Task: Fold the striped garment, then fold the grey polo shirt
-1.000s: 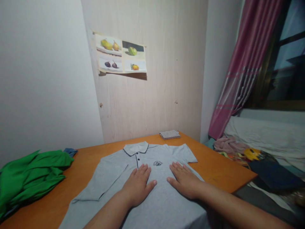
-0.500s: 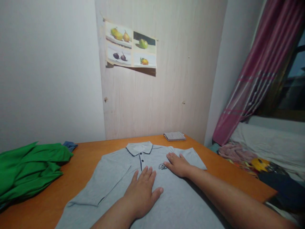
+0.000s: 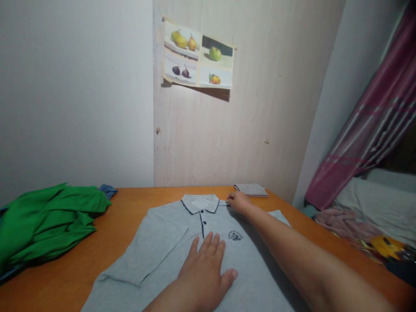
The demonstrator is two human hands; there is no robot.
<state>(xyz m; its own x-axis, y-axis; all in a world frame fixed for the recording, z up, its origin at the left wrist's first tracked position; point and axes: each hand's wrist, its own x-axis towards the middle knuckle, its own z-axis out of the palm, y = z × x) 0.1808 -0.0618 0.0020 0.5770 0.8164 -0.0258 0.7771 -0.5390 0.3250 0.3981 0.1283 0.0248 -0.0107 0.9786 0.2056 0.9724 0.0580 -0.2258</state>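
A light grey polo shirt (image 3: 162, 242) lies spread face up on the table, its dark-trimmed collar (image 3: 199, 203) at the far end and a dark printed emblem (image 3: 235, 235) on the chest. My left hand (image 3: 206, 271) rests flat on the front below the button placket, fingers spread. My right hand (image 3: 239, 203) is at the shirt's far shoulder, right of the collar, with its fingers closed on the fabric there. The right forearm covers part of the sleeve on that side.
A green garment (image 3: 58, 216) lies heaped on the orange table (image 3: 130, 203) at the left, with a blue cloth (image 3: 108, 190) behind it. A folded checkered cloth (image 3: 251, 190) sits at the back edge. Beyond the right edge are a pink cloth (image 3: 347, 223) and a curtain (image 3: 351, 143).
My right hand has moved from lying flat by the emblem up to the far shoulder, and its fingers have closed there. My left hand stays flat. The view has shifted slightly left.
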